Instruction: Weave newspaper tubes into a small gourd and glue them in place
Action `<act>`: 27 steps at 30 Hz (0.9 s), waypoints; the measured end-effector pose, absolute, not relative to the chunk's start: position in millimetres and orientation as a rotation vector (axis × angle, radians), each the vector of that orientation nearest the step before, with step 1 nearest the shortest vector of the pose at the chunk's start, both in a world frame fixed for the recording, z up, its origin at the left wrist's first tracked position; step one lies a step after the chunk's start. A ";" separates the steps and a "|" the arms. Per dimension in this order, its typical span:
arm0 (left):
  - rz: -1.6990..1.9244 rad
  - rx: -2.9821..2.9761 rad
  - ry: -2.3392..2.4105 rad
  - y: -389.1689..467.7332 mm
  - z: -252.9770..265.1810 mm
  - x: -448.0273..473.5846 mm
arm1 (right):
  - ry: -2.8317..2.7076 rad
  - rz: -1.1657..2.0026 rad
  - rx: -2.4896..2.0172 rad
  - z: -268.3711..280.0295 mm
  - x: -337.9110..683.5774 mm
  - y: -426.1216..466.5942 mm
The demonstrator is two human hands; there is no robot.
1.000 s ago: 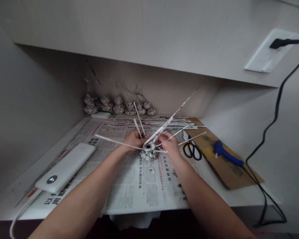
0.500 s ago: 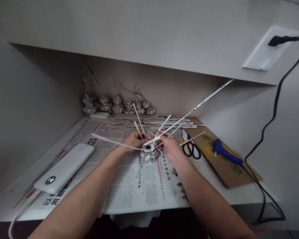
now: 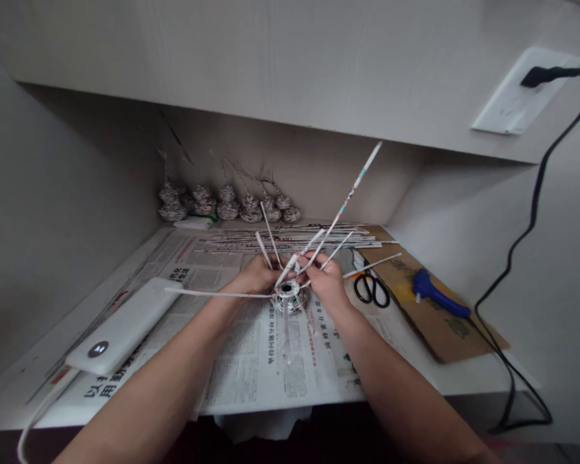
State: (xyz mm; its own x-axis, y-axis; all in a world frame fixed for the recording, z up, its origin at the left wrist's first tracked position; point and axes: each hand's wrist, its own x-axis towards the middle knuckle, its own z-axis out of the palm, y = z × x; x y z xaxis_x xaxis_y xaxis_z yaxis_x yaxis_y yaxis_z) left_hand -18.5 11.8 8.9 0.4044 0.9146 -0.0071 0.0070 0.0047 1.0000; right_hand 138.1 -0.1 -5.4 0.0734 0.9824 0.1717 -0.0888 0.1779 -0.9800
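Between my hands is a small round woven paper piece (image 3: 290, 301) with a dark hole in its top and several rolled-paper spokes sticking outward. My left hand (image 3: 261, 274) is closed at its far left side, gripping the woven piece near the upright spokes. At the far right side, the fingers of my right hand (image 3: 325, 278) pinch a long rolled-paper strip (image 3: 350, 196) that slants up to the right, with its bend close to the hole. Some fingertips are hidden behind the spokes.
Newspaper (image 3: 241, 361) covers the tabletop. Behind lie several loose paper sticks (image 3: 294, 240), and woven gourd shapes (image 3: 228, 203) line the back wall. Right are black-handled scissors (image 3: 372, 291) and a blue glue gun (image 3: 439, 298) on cardboard (image 3: 444, 341); left, a white power bank (image 3: 125, 325).
The long strip has swung to a steeper angle, its far end shifting left. The woven piece has turned slightly, so the left spoke lies flatter. Both hands stay close to it.
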 end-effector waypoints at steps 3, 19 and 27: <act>0.834 1.424 0.847 12.1 7.9 -21.2 | -1.229 1.024 -1.030 -4.0 137.6 -2.5; 1.076 1.240 0.994 20.2 0.3 -24.4 | -1.278 0.997 -1.093 -5.2 136.7 -5.7; 1.134 1.138 1.084 23.5 -1.8 -23.0 | -1.224 0.965 -1.111 -9.2 135.4 -7.0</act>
State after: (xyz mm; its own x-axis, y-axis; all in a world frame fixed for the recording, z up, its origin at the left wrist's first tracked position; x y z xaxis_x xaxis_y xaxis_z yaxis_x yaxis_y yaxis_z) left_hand -23.0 23.5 -1.8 0.1094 0.9925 -0.0552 -0.1001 0.0663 0.9928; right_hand 135.4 -7.0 -9.2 0.1134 0.9709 0.2111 0.0212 0.2101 -0.9775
